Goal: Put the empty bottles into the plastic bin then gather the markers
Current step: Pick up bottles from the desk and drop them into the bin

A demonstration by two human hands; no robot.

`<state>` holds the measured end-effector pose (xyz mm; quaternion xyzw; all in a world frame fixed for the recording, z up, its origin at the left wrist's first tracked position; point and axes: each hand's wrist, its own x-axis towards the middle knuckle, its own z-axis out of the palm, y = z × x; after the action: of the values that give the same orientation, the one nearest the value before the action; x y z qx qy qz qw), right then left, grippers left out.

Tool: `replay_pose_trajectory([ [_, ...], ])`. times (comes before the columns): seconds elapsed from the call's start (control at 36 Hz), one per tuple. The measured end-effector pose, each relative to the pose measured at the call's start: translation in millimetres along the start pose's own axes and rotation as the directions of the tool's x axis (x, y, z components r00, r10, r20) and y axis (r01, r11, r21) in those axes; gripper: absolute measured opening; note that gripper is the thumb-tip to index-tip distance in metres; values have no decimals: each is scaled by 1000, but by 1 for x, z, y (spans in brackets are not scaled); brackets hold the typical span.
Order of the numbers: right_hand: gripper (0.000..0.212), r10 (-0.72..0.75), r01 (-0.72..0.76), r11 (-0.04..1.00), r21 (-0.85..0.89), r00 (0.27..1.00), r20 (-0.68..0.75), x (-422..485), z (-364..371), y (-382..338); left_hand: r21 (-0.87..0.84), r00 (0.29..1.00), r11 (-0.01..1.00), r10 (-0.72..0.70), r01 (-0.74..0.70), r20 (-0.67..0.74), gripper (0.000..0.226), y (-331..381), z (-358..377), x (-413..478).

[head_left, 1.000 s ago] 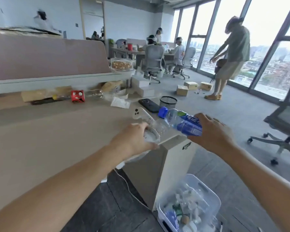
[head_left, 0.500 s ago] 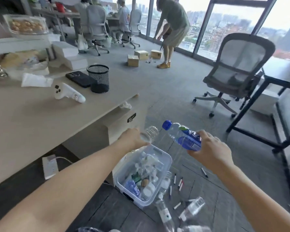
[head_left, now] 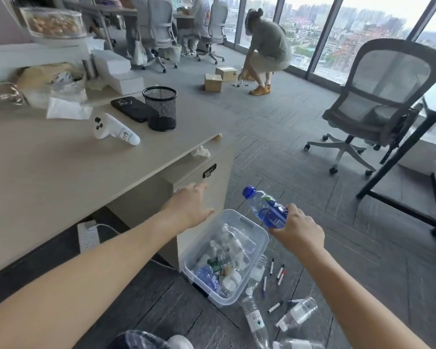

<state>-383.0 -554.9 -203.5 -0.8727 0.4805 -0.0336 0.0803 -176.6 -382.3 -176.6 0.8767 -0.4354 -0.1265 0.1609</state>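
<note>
Grey carpeted floor (head_left: pixel 312 238) beside the pale bench (head_left: pixel 48 167) carries a clear plastic bin (head_left: pixel 233 214) of empty bottles (head_left: pixel 227 245). The left grip (head_left: pixel 189 206) hovers with fingers spread, empty. The right grip (head_left: pixel 297 230) clamps a blue-capped plastic bottle (head_left: pixel 264 207) above the bin's rim.

An open-plan office: desks (head_left: pixel 61 167), mesh swivel chairs (head_left: pixel 378 96), tall city-view windows (head_left: pixel 358 28)

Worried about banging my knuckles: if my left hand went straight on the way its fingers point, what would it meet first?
Most likely the drawer cabinet front under the desk: the open left hand points at it. The gap is unclear from this view.
</note>
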Motion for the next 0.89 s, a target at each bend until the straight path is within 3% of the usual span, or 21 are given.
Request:
replay_pose_trajectory([
  [0.28, 83, -37, 34, 999, 26, 992, 122, 2, 46, -57, 21, 994, 999, 26, -24, -105, 69, -26, -26, -41],
  [0.5, 74, -253, 255, 965, 58, 967, -44, -4, -8, -117, 139, 969, 980, 165, -140, -184, 51, -41, -57, -68],
  [0.69, 62, -446, 461, 882, 96, 883, -148, -18, -76, -186, 69, 942, 997, 54, -33, -332, 48, -65, -116, -107],
  [0.89, 62, -651, 678, 728, 95, 729, -212, -47, -105, -300, 17, 874, 988, -129, 155, -469, 48, -133, -192, -175],
])
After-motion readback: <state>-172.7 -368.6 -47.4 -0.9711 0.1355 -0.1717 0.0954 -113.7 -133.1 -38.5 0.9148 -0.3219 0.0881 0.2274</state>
